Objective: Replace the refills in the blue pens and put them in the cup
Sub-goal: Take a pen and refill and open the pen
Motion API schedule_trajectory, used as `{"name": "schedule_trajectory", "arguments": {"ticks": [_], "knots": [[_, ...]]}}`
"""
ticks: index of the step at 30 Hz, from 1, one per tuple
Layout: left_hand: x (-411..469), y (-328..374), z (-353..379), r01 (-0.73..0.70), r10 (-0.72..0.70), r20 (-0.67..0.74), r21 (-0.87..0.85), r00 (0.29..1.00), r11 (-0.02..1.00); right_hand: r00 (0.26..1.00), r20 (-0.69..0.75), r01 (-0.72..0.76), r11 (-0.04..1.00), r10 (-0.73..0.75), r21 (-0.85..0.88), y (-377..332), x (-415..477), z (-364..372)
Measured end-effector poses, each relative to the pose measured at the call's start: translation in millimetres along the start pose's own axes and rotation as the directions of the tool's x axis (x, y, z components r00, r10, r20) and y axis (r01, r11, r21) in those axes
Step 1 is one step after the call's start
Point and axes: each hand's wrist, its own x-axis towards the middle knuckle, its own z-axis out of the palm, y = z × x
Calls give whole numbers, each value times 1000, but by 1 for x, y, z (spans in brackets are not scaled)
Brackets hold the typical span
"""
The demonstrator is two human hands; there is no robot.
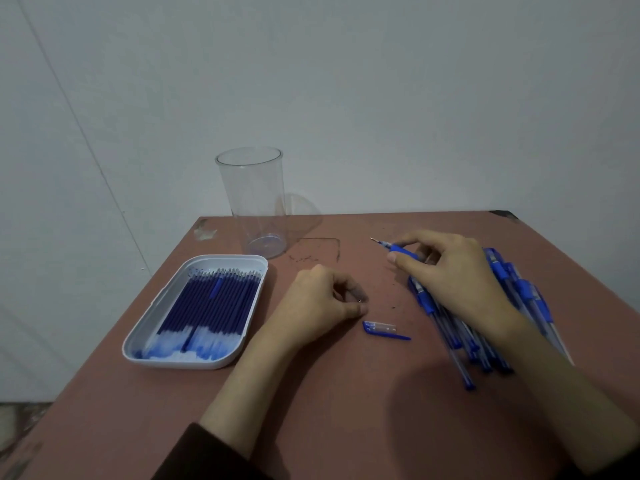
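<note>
My right grip (450, 275) grasps a blue plastic pen (401, 251) between thumb and fingers. The pen is uncapped, and its fine metal tip points away from me and to the left, just above the reddish-brown surface (311, 393). The same wrist lies across a loose heap of capped blue pens with clear barrels (533, 296), which fan out on the right side of the surface.

My left grip (322, 299) rests on the surface near the middle with its fingers curled inward. Something tiny glints at the fingertips, but I cannot tell whether they pinch it. A dark sleeve (207, 455) covers that forearm near the bottom edge.

A blue and clear pen cap (384, 330) lies flat between my two wrists, just beside the left fingertips.

To the left sits a white rounded plastic tray (138, 337), filled with a neat row of dark blue refills (214, 306), tips pointing away from me.

A tall clear plastic cup (254, 202) stands upright beyond the tray, near the far edge, with no pens inside.
</note>
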Motion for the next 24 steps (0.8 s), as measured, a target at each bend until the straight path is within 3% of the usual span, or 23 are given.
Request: {"name": "schedule_trajectory", "arguments": {"ticks": [4,7,10,13,16,18,21,24], "knots": [[1,0,1,43,-43,2,-70,999,997,999,47,10,999,-7,-46,2,0,0],[2,4,-2,67,-110,-139,-281,984,957,997,56,52,989,-45,-136,1,-1,-1],[1,12,-7,34,-114,-144,-468,983,883,977,86,211,944,-195,-255,0,-1,3],[-2,16,-7,23,-101,-122,-522,987,853,948,106,319,891,-301,-324,3,-1,5],[-1,12,-9,34,-137,-154,-538,979,842,951,68,304,885,-300,-353,7,2,0],[1,10,-9,13,-123,-198,-481,972,877,957,55,287,888,-286,-359,10,4,-3],[-2,13,-6,-42,-13,-244,-220,970,975,946,79,320,872,-314,-370,9,3,0],[-4,15,-5,-124,114,-279,-20,954,992,942,90,331,857,-323,-393,8,2,2]]}}
